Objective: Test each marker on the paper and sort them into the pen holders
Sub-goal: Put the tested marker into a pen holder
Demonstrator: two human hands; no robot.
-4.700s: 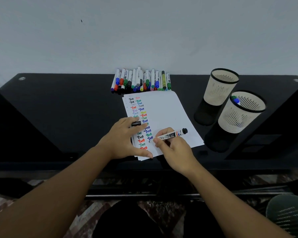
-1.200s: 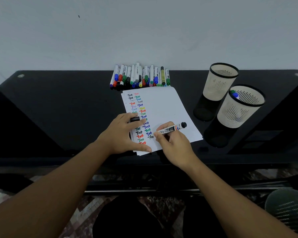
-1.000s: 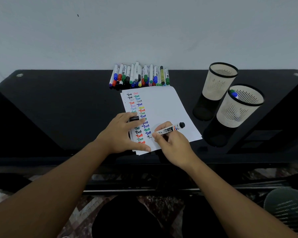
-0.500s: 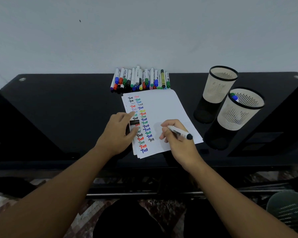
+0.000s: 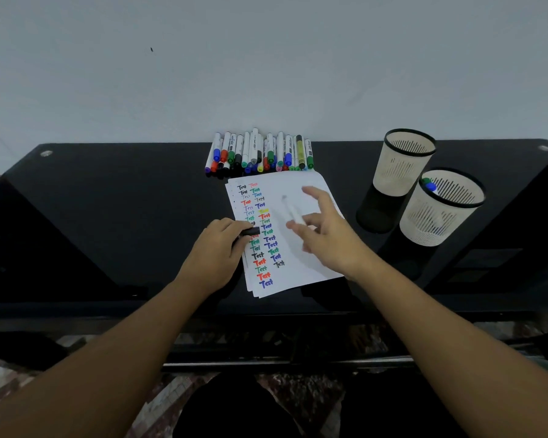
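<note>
Right hand (image 5: 326, 235) grips marker (image 5: 293, 213) over paper (image 5: 301, 267).

Left hand (image 5: 217, 252) curled, right hand (image 5: 328, 238) splayed

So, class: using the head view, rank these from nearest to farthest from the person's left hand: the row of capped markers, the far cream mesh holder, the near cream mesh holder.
From the left hand:
1. Row of capped markers, beyond it at the table's back edge.
2. Far cream mesh holder, to the right.
3. Near cream mesh holder, farther right.

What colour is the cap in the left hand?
Black. The cap pokes out from the left hand, clearest in the head view.
</note>
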